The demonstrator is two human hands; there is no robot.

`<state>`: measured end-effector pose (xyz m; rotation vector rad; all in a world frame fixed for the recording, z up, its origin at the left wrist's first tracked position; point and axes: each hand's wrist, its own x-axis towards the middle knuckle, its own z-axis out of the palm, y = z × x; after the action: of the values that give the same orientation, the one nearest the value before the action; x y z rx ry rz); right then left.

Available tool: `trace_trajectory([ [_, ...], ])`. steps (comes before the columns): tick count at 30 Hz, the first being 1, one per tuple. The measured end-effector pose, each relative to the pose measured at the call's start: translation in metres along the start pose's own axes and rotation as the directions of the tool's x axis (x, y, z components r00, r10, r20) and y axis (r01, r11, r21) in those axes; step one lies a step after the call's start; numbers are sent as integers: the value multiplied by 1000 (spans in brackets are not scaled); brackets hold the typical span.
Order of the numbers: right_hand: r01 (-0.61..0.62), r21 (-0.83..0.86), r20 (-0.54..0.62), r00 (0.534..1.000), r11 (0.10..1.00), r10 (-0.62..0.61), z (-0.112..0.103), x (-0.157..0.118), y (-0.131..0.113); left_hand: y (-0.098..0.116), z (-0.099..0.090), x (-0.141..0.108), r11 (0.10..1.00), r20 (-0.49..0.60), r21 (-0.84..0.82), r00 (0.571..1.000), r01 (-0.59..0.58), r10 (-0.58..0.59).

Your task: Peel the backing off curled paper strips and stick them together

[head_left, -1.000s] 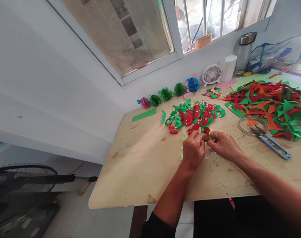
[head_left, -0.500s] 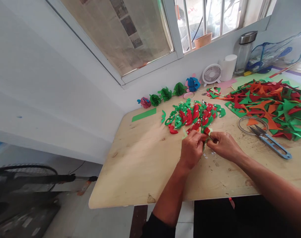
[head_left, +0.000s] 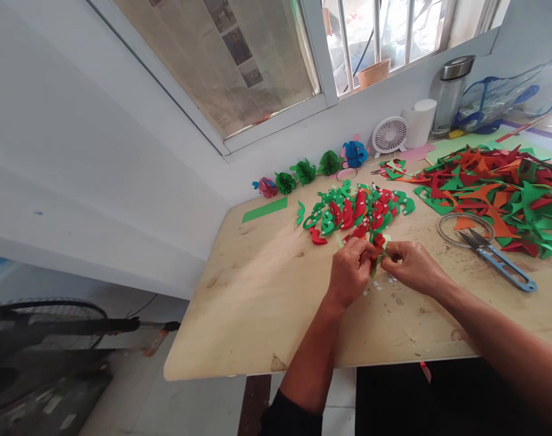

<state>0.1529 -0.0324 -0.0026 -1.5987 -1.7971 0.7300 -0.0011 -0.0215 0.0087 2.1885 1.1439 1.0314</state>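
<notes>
Pinching red paper (head_left: 379,240) between them, left hand (head_left: 349,269) and right hand (head_left: 411,265), cutouts (head_left: 360,203) just beyond, seem to join layers, probably needing steady alignment next.

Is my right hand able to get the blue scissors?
Probably yes: nothing covers the blue scissors, right of the right hand, but that hand seems to be pinching paper.
</notes>
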Motion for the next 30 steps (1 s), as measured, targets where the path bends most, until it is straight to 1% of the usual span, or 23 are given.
trace_trajectory([
  [7, 0, 7, 18, 1000, 1000, 0, -1, 0, 1, 0, -1, 0, 1000, 17, -8, 1000, 11, -11],
  [13, 3, -22, 31, 1000, 1000, -2, -2, -1, -2, 1, -5, 1, 1000, 17, -14, 1000, 3, -3],
  [18, 30, -17, -17, 999, 999, -30, -2, 0, -2, 0, -4, 1, 1000, 12, -5, 1000, 3, -3],
  [21, 52, 4, -7, 999, 999, -52, -4, 0, -3, 0, -2, 0, 999, -20, -36, 999, 38, -39],
  [25, 43, 12, 43, 998, 999, -43, -8, -1, -8, -1, 1, -1, 985, -61, -134, 991, 109, -117],
  [27, 42, 43, 66, 997, 998, -45, -10, -1, -11, -1, 1, -1, 962, -63, -234, 985, 140, -159],
  [30, 33, 98, 61, 997, 995, -39, -13, -1, -13, -2, 3, 0, 893, -60, -409, 970, 190, -234],
])
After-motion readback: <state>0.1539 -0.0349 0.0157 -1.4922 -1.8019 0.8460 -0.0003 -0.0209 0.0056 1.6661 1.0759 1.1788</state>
